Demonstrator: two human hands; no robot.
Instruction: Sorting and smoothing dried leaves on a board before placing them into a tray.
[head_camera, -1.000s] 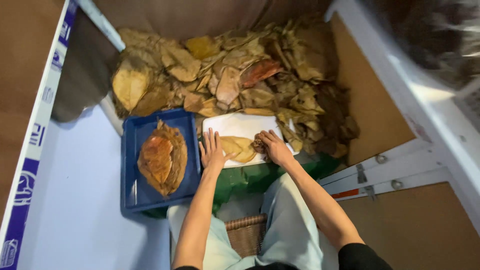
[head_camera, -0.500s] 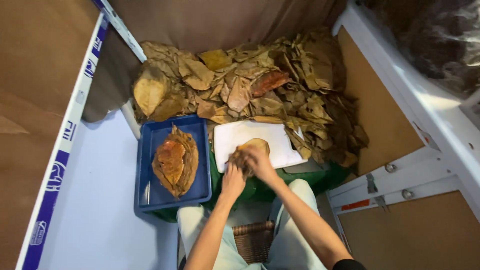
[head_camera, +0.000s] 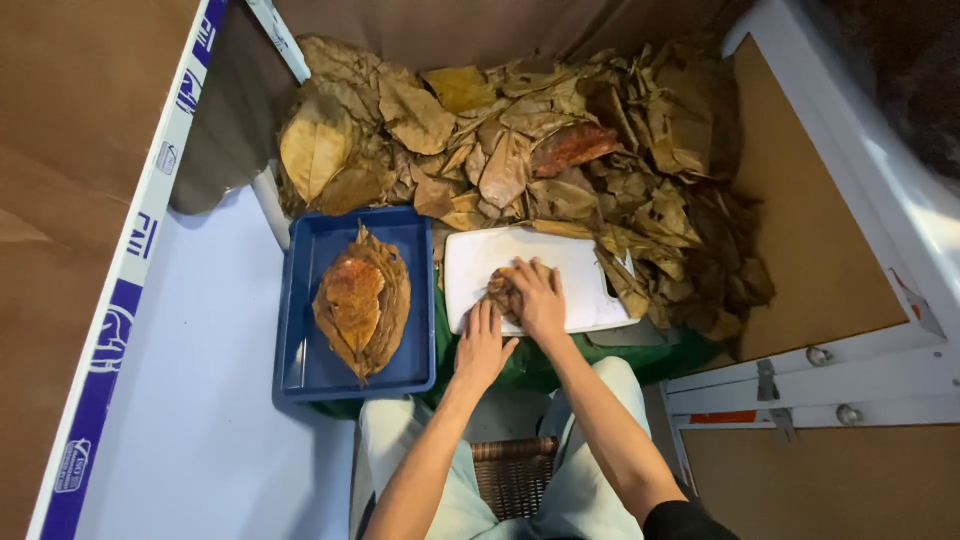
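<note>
Right hand (head_camera: 540, 298) lies palm-down over a crumpled brown leaf (head_camera: 501, 292) on the white cutting board (head_camera: 580, 280), fingers curled round the leaf's right side; grip reads as closed on the leaf, though the hand hides most of the contact. Left hand (head_camera: 482, 345) rests flat, fingers spread and holding nothing, at the board's near-left edge, fingertips just beside the leaf; whether they touch it can't be told.

Board sits approx. centre of view, on a green surface (head_camera: 540, 362) w/ its right edge partly under loose leaves.

L of board: blue rectangular tray (head_camera: 300, 300) holding a neat stack of flattened orange-brown leaves (head_camera: 362, 300), tips pointing toward and away from the person.

Behind board & tray: large heap of dry brown leaves (head_camera: 520, 150), yellowish to reddish, spilling down along the board's right side.

Foreground: person's knees in pale trousers (head_camera: 590, 500), w/ a woven wicker seat (head_camera: 512, 475) between them. Pale floor sheet (head_camera: 190, 430) at left; white frame w/ metal fittings (head_camera: 820, 385) at right.
</note>
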